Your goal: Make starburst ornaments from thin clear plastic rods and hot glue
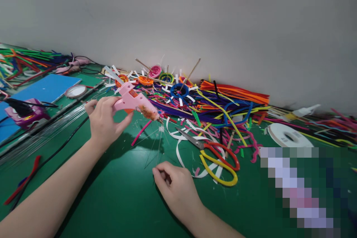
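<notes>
My left hand [104, 121] grips a pink hot glue gun [136, 100] by its handle, with the nozzle pointing down to the right. Brown residue coats the front of the gun. Just below the nozzle, a whitish blob of glue [161, 129] with thin strands lies on the green tabletop [125, 193]. My right hand [177, 186] is closed in a pinch low over the table; whatever its fingers may hold is hidden. To its right lie scissors [213, 152] with one red and one yellow handle. A short magenta pipe cleaner [141, 133] lies between the hands.
Pipe cleaners [237, 91] and small coiled bowls, including a blue one [179, 90] with white strips, pile along the wall. A white spool [290, 135] and glue bottle [304, 111] are at right. At left are a tape roll [76, 91], purple plug block [29, 113] and black cord [61, 145].
</notes>
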Demonstrator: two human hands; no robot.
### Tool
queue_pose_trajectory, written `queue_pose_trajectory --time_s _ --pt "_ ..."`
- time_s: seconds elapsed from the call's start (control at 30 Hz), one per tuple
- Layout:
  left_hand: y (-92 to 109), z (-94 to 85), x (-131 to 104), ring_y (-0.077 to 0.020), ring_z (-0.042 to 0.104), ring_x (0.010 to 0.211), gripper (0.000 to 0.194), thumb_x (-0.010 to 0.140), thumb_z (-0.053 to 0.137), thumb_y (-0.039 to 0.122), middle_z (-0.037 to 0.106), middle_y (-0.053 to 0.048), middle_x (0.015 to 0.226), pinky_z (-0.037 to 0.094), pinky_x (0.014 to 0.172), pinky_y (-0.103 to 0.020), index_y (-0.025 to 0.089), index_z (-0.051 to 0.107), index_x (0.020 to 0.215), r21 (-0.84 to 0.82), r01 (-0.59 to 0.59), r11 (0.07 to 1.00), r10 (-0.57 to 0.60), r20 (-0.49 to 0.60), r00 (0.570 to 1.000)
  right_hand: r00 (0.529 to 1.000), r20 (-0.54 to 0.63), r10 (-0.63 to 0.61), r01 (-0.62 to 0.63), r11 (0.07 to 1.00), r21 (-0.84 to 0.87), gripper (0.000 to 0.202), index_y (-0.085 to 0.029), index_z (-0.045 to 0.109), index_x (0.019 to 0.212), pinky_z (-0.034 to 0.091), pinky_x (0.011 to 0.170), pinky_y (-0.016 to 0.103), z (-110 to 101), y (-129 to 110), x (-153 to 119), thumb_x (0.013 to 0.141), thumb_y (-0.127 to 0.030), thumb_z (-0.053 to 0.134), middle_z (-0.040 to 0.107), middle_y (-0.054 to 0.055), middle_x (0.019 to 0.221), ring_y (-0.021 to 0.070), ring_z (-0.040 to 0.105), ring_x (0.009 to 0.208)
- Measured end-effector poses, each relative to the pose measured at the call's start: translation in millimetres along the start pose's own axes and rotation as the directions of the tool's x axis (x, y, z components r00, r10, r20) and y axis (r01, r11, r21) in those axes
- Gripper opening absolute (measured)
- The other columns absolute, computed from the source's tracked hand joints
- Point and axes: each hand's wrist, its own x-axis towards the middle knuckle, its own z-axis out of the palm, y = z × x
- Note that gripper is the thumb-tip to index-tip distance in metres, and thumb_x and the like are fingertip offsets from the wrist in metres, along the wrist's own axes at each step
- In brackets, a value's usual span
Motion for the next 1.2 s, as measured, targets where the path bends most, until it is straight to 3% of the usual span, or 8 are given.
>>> queue_pose_trajectory --time_s 1.0,1.2 --pt "-2.9 1.4 -1.1 -0.0217 0.060 0.084 0.040 0.078 0.059 0.041 0.064 -0.008 0.095 0.032 0.084 -0.037 0.019 0.046 0.107 0.029 0.119 0.992 -0.120 0.052 0.991 1.000 -0.024 0.014 -0.013 0.999 0.044 0.020 -0.019 0.064 0.072 0.031 0.044 0.020 1.9 1.9 -1.2 0.084 -0.028 0.049 0.056 -0.004 0.050 0.0083 0.047 0.042" --pt "-3.8 0.6 -1.0 -0.0220 0.059 0.084 0.039 0.078 0.060 0.037 0.064 -0.010 0.095 0.032 0.083 -0.038 0.016 0.047 0.108 0.002 0.109 0.994 -0.109 0.000 0.994 1.000 -0.024 0.010 -0.009 0.999 0.041 0.022 -0.019 0.064 0.073 0.031 0.044 0.020 2.3 2.4 -1.5 0.084 -0.030 0.049 0.056 -0.004 0.050 0.0080 0.047 0.042"
